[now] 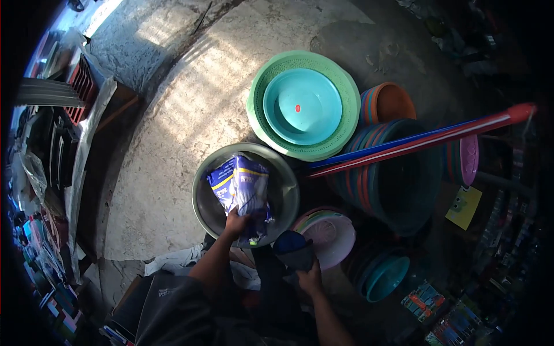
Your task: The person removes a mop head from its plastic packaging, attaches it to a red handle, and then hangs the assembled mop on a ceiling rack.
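Observation:
My left hand (236, 223) is closed on the lower end of a purple and white packet (249, 181) in a large metal basin (202, 202). A second purple and white packet (221, 183) lies beside it, partly overlapped. More packaging shows below my left hand, too dark to make out. To the right of the basin, my right hand (310, 278) grips a dark blue cup-like container (291, 249) by its side. Pink bowls (333, 239) stand just beyond that container.
A turquoise basin (311, 98) sits in a green one (351, 109) ahead. Long red (427, 141) and blue (369, 152) poles lie across stacked tubs (352, 184) at right. Orange pots (397, 102) stand behind; teal basins (388, 278) are at lower right. Shelved goods (57, 138) line the left.

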Available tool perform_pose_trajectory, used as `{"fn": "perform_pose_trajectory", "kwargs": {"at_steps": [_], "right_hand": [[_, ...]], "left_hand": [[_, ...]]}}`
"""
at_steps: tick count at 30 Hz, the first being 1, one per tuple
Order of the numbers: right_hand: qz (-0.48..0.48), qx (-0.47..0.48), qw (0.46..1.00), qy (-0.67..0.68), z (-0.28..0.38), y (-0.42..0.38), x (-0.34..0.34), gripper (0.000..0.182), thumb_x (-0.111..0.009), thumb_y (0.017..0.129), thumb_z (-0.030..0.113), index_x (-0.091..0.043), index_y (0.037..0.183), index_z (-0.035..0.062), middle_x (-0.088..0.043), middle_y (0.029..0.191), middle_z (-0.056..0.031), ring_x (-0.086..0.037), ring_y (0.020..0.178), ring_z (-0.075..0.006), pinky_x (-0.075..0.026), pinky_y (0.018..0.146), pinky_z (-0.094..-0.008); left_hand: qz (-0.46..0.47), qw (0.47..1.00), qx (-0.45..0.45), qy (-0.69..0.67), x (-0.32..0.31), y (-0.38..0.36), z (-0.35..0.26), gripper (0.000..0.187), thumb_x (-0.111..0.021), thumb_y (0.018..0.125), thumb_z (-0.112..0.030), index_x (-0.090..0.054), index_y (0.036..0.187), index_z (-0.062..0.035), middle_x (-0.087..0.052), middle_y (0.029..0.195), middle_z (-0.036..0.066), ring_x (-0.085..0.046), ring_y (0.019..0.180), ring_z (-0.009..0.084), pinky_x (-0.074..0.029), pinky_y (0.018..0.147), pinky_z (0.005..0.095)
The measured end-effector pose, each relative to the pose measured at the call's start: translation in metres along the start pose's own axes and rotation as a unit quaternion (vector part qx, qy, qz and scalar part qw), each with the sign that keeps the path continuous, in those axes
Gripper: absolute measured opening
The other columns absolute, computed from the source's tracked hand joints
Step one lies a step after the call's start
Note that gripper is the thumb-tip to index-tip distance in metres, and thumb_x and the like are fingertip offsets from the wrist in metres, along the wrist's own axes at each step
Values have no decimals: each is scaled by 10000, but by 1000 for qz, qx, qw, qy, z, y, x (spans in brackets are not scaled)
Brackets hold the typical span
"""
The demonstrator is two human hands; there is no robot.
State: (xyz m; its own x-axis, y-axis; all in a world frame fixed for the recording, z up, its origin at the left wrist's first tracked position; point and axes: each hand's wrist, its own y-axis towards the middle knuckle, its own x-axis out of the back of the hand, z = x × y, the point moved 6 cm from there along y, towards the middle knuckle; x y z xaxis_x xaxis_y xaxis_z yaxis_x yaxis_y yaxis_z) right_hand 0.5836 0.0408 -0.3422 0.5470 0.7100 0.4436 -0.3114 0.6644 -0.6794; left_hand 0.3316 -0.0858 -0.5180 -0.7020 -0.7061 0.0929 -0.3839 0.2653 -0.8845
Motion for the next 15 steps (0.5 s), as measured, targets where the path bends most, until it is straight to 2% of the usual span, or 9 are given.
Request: {"fn": "perform_pose_trajectory", "kwargs": {"at_steps": [3,5,7,8,9,10,11,12,15], "right_hand": [[49,-5,998,47,41,-17,11,641,-617,685,16,-383,1281,0,-446,1214,-203,-448,1139,-368,-350,979,-427],[39,259,965,-24,114,-38,12,614,-657,677,59,-432,1246,6,-461,1198,-204,-451,1131,-377,-362,960,-415],[84,346,935,16,199,-83,3,628,-690,715,233,-455,1277,83,-435,1258,-210,-437,1144,-395,-332,977,-473],[81,425,899,-64,227,-115,-10,639,-666,734,327,-445,1303,139,-410,1298,-208,-418,1171,-398,-306,984,-513],[74,498,852,-145,246,-140,-21,653,-642,753,420,-436,1330,195,-386,1337,-206,-400,1198,-401,-279,991,-552],[62,508,847,-140,258,-150,-18,653,-642,753,420,-436,1330,195,-386,1337,-206,-400,1198,-401,-279,991,-552],[45,558,811,-169,273,-161,-17,607,-641,748,452,-490,1284,209,-357,1363,-209,-389,1202,-411,-274,992,-553],[27,603,772,-199,288,-170,-14,567,-640,743,484,-543,1238,224,-328,1389,-213,-378,1205,-421,-268,993,-555],[-27,542,839,-33,300,-123,13,470,-695,716,282,-605,1155,143,-404,1305,-203,-411,1177,-369,-318,971,-479]], "left_hand": [[116,990,-43,-68,15,-83,-40,512,-608,703,-47,-486,1194,30,-609,1059,154,-605,952,252,-476,850,344],[173,977,-75,-100,22,-145,-75,459,-573,708,-13,-514,1163,4,-616,1039,128,-606,940,238,-478,856,342],[99,968,-109,-204,36,-199,-106,431,-543,747,-11,-509,1176,5,-613,1049,122,-588,990,234,-457,902,337],[102,967,-125,-195,47,-221,-118,431,-543,747,-11,-509,1176,5,-613,1049,122,-588,990,234,-457,902,337],[188,949,-75,-240,51,-242,-125,426,-535,761,-13,-503,1185,9,-603,1078,127,-579,1014,238,-446,921,341],[271,921,-21,-279,50,-271,-139,420,-527,776,-14,-498,1195,13,-593,1106,133,-569,1039,241,-436,940,345],[335,866,-59,-368,49,-307,-159,419,-537,797,-43,-488,1208,20,-566,1165,147,-561,1061,253,-430,957,361],[338,868,-70,-357,51,-328,-168,419,-537,797,-43,-488,1208,20,-566,1165,147,-561,1061,253,-430,957,361],[308,844,-141,-417,68,-367,-181,458,-506,742,-4,-484,1197,35,-545,1189,185,-568,1046,319,-440,946,460]]}}
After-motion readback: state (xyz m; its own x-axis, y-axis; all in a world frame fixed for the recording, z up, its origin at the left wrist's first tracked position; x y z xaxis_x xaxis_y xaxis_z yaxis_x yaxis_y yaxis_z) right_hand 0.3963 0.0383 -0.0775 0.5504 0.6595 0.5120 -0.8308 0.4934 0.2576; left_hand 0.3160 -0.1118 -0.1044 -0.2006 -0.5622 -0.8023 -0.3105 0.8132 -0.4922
